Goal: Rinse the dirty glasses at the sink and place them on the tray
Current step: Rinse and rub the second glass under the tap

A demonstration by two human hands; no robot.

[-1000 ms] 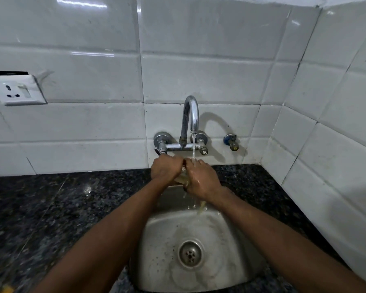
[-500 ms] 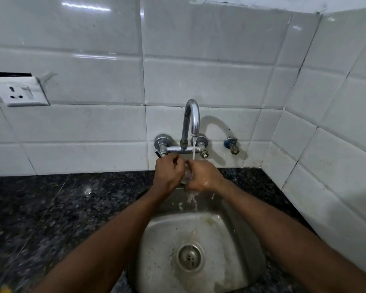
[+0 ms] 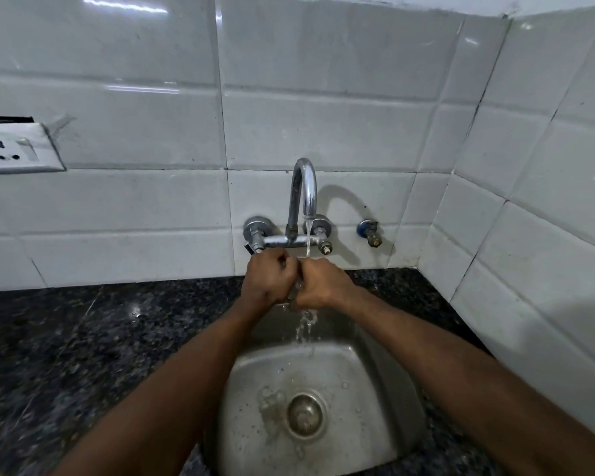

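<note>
Both my hands meet under the running chrome tap, over the back of the steel sink. My left hand and my right hand have their fingers curled around a small clear glass. Only a sliver of the glass shows between the hands. Water falls from the spout onto the hands and spills down into the basin. No tray is in view.
A dark speckled stone counter surrounds the sink. White tiled walls rise behind and to the right. A wall socket sits at the left. A small blue valve sticks out right of the tap. The sink drain lies in the basin's middle.
The hands with the glass have lifted up and back, closer under the spout. The yellowish water that ran off the glass earlier now falls clear.
</note>
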